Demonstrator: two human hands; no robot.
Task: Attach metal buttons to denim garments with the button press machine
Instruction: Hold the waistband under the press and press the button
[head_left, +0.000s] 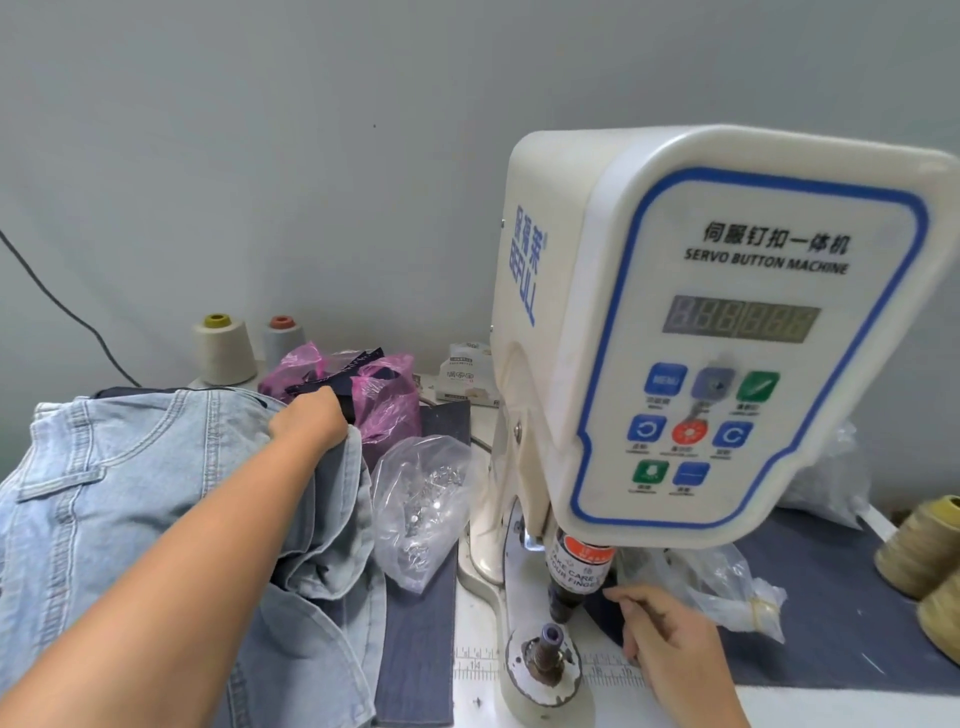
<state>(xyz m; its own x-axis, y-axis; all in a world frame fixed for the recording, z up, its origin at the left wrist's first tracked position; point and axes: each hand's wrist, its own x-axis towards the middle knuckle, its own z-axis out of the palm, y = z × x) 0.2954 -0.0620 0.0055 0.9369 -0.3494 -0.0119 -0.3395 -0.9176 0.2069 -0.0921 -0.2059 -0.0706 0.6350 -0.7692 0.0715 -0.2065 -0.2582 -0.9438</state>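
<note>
The big cream-white plastic button press machine with a blue-edged control panel (737, 332) fills the right side of the table, its dark punch hanging above the round metal lower die (548, 657) on the base. To the left a heap of pale blue denim garments (130, 493) lies rumpled across the bench, with darker blue fabric beneath it. The person's left hand (310, 418) reaches far over the heap, fingers curled and gripping the denim at its far edge beside a crumpled pink plastic bag (374, 395). The right hand (660, 634) rests by the die, fingers loosely bent toward the punch; whether it pinches anything I cannot tell. Between heap and machine sits a clear plastic bag of small metal buttons (421, 509).
</note>
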